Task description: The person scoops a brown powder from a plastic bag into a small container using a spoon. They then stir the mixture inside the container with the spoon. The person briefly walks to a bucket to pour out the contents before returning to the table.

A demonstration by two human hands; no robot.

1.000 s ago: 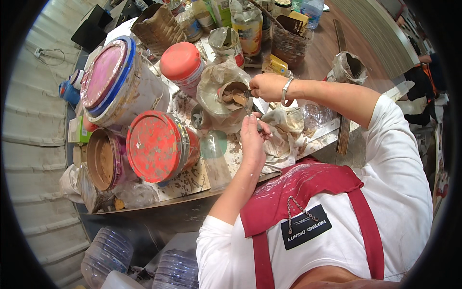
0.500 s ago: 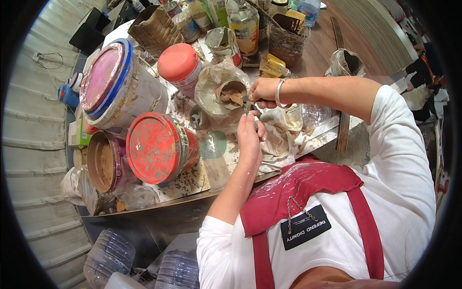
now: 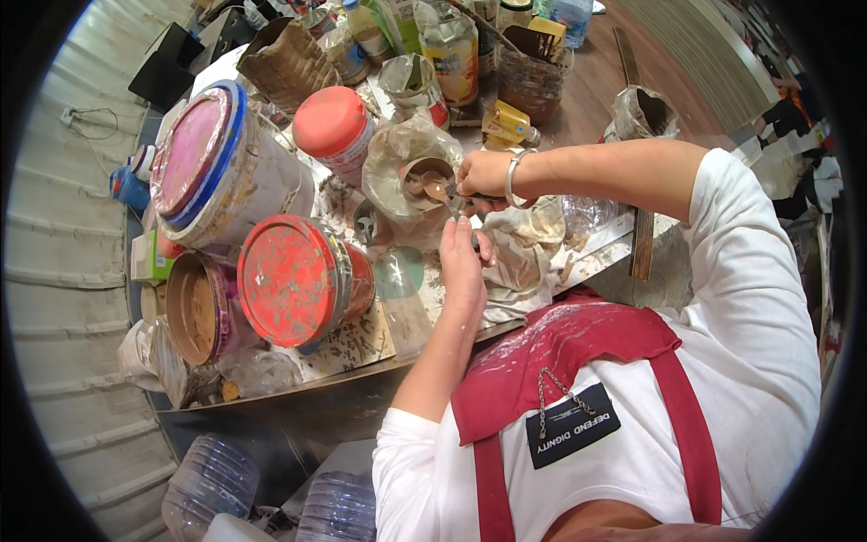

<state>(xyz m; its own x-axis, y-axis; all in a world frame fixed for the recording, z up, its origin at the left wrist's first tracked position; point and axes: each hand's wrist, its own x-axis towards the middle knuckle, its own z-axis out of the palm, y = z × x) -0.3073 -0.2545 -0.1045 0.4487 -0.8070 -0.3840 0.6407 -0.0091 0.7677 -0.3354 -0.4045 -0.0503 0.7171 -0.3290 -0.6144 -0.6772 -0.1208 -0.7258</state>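
Observation:
My right hand [image 3: 485, 175], with a silver bangle at its wrist, is closed around the dark handle of a putty knife. The blade reaches the mouth of a round tub [image 3: 404, 177] wrapped in clear plastic film. Brown paste [image 3: 433, 187] lies inside the tub and on the blade. Just below, my left hand [image 3: 462, 262] is closed on a second tool, seemingly another putty knife; its dark end shows between thumb and fingers, and a thin metal blade [image 3: 453, 206] points up toward the tub. My fingers partly hide both tools.
Left of the tub stand red-lidded buckets [image 3: 293, 280], a large white bucket [image 3: 262, 194] and an open tub of brown paste [image 3: 194, 307]. Jars and cut bottles [image 3: 533, 81] crowd behind. A stained cloth [image 3: 519, 253] lies right of my left hand, near the table's front edge.
My right hand has shifted slightly left, nearer the tub's mouth, and paste now shows on the blade. My left hand has moved slightly left and down.

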